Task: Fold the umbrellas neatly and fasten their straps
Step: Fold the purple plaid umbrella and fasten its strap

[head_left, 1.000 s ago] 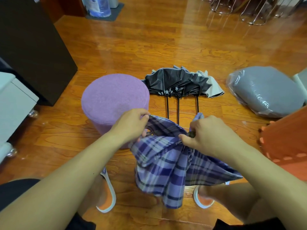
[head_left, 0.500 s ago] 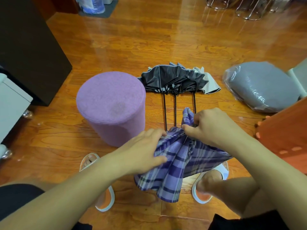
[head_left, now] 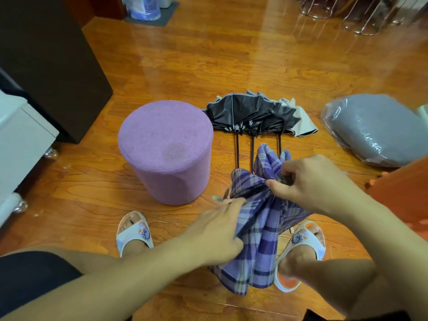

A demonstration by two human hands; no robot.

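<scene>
**Both hands gather the plaid umbrella above the floor**

The purple plaid umbrella hangs between the person's knees, near the lower middle of the view, its canopy bunched into loose vertical pleats that fall toward the wooden floor. The right hand is clamped on the top of the bundle, thumb and curled fingers pinching the gathered cloth around a dark part of the frame; a peak of fabric sticks up just beyond the knuckles. The left hand, slightly blurred, lies against the left side of the canopy with its fingers spread along the pleats; whether they grip the cloth or only press on it cannot be told.

Farther off on the floor lie the black umbrellas, their canopies loose and crumpled in a heap, three thin dark shafts pointing toward the person. A pale cream canopy sticks out at the right edge of that heap.

A round purple stool stands to the left, just beside the black heap. A grey cushion in clear plastic wrap sits far right, with an orange object nearer at the right edge. A dark cabinet and a white unit on castors fill the left side. The person's feet wear white and orange slippers.
</scene>
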